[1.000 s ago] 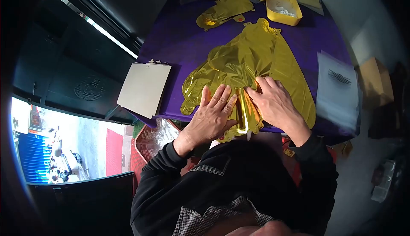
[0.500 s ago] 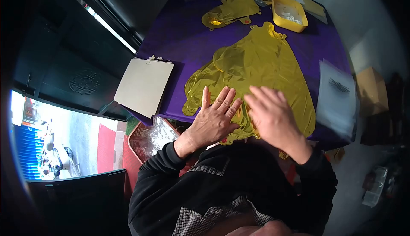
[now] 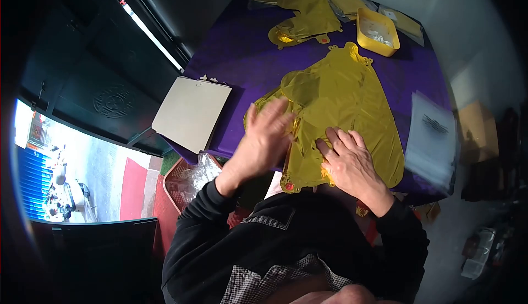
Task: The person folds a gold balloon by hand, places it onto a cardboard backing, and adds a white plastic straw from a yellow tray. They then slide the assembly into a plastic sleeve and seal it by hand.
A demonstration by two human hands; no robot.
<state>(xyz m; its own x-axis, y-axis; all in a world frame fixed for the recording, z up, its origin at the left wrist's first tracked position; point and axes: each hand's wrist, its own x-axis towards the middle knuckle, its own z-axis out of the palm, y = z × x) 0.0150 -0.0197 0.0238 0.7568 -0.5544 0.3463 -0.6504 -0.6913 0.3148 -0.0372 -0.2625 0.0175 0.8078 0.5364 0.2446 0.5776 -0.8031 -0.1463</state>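
Observation:
A flat gold foil balloon (image 3: 352, 92) lies spread over the near part of the purple-covered table (image 3: 231, 62). My right hand (image 3: 353, 162) rests on its lower part, palm down with fingers extended. Slightly blurred, my left hand (image 3: 265, 139) is over the balloon's left edge, fingers apart and holding nothing. Part of the balloon's left side is hidden behind that hand. A red spot shows at the balloon's near corner, close to my body.
More gold foil balloons (image 3: 308, 12) lie at the back, near a yellow tray (image 3: 379, 45) holding small white items. White cards (image 3: 191, 111) sit at the left edge, clear plastic bags (image 3: 432, 139) at the right. A basket (image 3: 179, 185) with clear plastic stands below left.
My left hand has lifted off the foil and shifted left. My right hand has come down onto the balloon. The left part of the foil now looks folded inward.

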